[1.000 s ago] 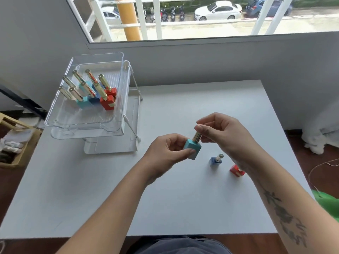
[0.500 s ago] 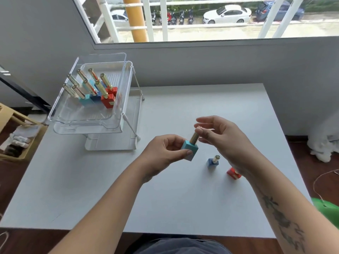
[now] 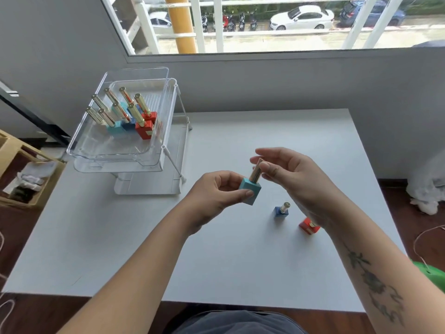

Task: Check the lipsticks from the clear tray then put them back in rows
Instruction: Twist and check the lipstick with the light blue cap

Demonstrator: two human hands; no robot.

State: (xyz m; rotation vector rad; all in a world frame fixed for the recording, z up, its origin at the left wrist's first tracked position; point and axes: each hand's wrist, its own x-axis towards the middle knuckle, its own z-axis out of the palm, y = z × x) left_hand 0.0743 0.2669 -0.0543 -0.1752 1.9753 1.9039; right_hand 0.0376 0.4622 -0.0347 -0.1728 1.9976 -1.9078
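Note:
My left hand (image 3: 216, 196) grips the square base of a teal lipstick (image 3: 251, 191) held above the table. My right hand (image 3: 293, 179) pinches the top of its gold tube between thumb and finger. A dark blue lipstick (image 3: 281, 210) stands upright on the white table (image 3: 240, 256) just right of my hands. A red lipstick (image 3: 309, 226) stands beside it, partly hidden by my right wrist. The clear tray (image 3: 115, 155) sits raised on a stand at the back left, with several gold-capped lipsticks (image 3: 131, 119) in rows inside.
A grey wall and a window run along the back of the table. A wooden crate (image 3: 21, 179) with cloths sits off the table's left edge. A green object (image 3: 431, 273) and a white cloth (image 3: 426, 189) lie on the floor at right.
Both hands hold the same teal lipstick. My right fingers have slid to the tip of the gold tube, showing more of it. The camera view shifted slightly.

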